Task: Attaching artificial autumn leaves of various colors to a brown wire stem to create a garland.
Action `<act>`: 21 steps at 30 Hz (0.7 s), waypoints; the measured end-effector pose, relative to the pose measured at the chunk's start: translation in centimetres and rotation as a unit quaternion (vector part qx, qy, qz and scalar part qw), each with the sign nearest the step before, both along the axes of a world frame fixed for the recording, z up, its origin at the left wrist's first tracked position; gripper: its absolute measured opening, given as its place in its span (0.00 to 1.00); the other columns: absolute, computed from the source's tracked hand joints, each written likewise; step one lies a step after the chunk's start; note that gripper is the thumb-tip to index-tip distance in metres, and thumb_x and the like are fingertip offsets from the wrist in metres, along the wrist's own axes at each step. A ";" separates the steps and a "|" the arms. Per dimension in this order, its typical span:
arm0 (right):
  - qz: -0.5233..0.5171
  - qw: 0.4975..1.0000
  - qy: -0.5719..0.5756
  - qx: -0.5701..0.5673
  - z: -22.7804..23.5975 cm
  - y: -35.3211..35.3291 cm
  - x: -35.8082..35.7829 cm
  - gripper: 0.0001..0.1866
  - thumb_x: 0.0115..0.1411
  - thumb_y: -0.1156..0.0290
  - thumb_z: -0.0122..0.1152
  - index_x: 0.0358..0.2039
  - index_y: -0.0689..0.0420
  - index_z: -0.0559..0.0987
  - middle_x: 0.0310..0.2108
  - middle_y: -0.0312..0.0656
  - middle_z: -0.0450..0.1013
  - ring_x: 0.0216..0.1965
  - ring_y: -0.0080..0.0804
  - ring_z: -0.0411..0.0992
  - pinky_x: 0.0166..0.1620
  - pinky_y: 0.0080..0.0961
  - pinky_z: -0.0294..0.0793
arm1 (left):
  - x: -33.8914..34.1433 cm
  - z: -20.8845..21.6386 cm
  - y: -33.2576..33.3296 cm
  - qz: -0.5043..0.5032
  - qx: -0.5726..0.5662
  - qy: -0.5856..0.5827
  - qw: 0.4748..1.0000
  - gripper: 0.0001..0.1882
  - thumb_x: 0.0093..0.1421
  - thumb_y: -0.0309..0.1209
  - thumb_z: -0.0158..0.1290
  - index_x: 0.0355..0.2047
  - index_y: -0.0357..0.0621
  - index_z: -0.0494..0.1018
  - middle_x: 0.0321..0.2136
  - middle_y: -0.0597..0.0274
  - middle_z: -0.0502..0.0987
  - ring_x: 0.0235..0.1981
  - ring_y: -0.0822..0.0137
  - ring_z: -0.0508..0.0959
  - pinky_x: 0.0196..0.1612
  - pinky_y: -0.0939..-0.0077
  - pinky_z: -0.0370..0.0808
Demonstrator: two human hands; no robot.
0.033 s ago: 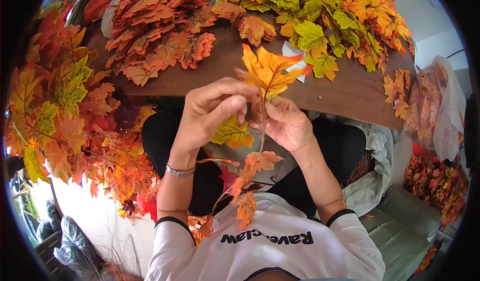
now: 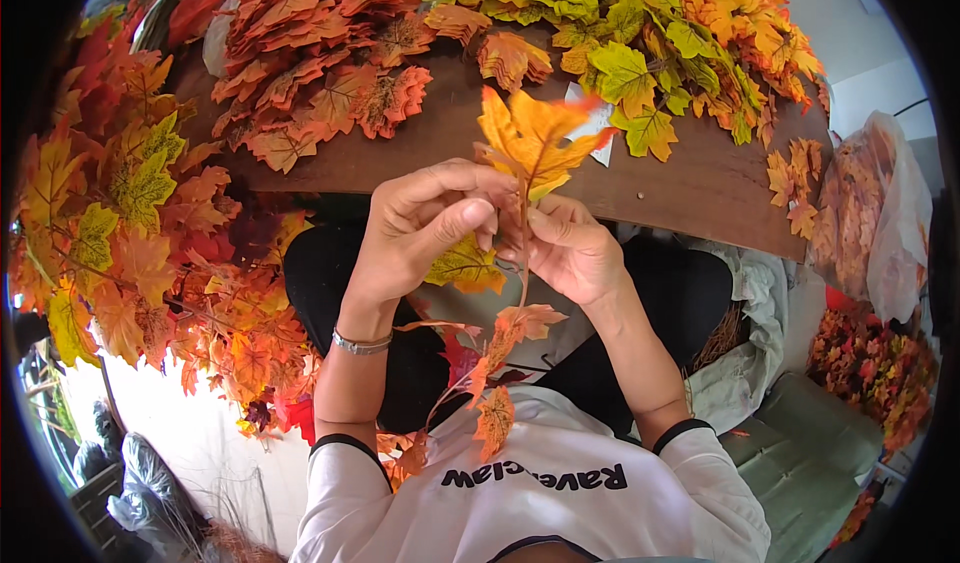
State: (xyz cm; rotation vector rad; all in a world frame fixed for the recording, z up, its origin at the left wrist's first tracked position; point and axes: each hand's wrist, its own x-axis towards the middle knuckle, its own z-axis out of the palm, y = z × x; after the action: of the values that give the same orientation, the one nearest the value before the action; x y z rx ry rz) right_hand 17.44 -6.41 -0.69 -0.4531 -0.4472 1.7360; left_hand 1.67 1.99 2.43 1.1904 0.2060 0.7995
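An artificial maple branch point(image 2: 525, 253) stands upright between my hands, with an orange-yellow leaf point(image 2: 538, 143) at its top. My right hand point(image 2: 575, 248) pinches the brown stem just below that leaf. From the other side, my left hand point(image 2: 432, 218) curls its fingers against the stem at the same height; exactly what its fingertips grip is partly hidden. A yellow-green leaf point(image 2: 467, 266) shows beneath my left fingers. Lower on the branch, orange leaves point(image 2: 495, 418) hang in front of my shirt.
Across the brown table point(image 2: 640, 178) lie stacked red-orange leaves point(image 2: 310, 63), green-yellow leaves point(image 2: 625, 73) and bright orange leaves point(image 2: 745, 13). Finished-looking leafy branches point(image 2: 140, 223) crowd the left side. A clear plastic bag point(image 2: 890, 223) of leaves sits at the right, near a grey-green seat point(image 2: 810, 463).
The top leaf has tilted slightly to the left, and its red tip is blurred. Both hands keep nearly the same place on the stem.
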 end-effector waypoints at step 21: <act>-0.084 0.985 -0.148 -0.022 -0.2 1.7 0.1 0.16 0.54 0.68 0.55 0.41 0.62 0.71 0.39 0.39 0.71 0.40 0.24 0.70 0.43 0.19 0.69 | -1.1 2.2 -1.1 0.015 -0.028 0.097 0.995 0.04 0.54 0.24 0.52 0.28 0.35 0.72 0.20 0.61 0.74 0.15 0.79 0.69 0.18 0.88 0.66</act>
State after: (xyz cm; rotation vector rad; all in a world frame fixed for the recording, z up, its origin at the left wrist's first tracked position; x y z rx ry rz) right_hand 17.57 -4.68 -0.87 -0.7643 -0.5671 1.5233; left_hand 0.57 0.88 4.65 1.2150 0.4043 0.7002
